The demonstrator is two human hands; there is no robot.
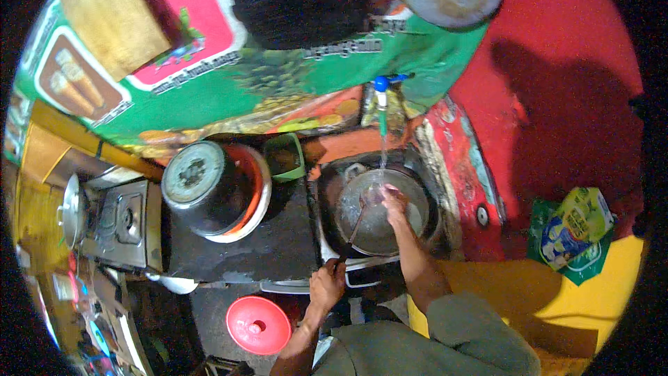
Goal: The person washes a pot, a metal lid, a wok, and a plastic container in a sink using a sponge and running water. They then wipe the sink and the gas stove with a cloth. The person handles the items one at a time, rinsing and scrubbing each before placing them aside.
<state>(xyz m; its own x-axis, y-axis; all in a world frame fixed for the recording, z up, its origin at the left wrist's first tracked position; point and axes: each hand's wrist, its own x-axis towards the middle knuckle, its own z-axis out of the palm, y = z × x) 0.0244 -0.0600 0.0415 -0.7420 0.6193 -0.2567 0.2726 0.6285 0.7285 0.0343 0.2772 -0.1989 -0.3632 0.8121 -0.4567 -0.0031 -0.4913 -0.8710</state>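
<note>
My left hand (327, 283) is closed on the dark handle of a long thin utensil (358, 223), whose far end reaches over a wide metal pan (355, 240). The pan sits in the sink (330, 257). My right hand (395, 203) is over the pan at the utensil's far end, its fingers around something small and blurred that I cannot make out. Water runs from the blue-handled tap (382, 84) through a green spout down towards my right fingers. Cloudy water seems to lie in the pan.
Left of the sink, a blackened pot (209, 188) lies upside down on stacked basins beside a green container (292, 167). A gas stove (122, 219) stands further left. A pink lid (258, 325) is below the counter. Pouches (576, 227) hang at right; a dark pan (302, 0) hangs above.
</note>
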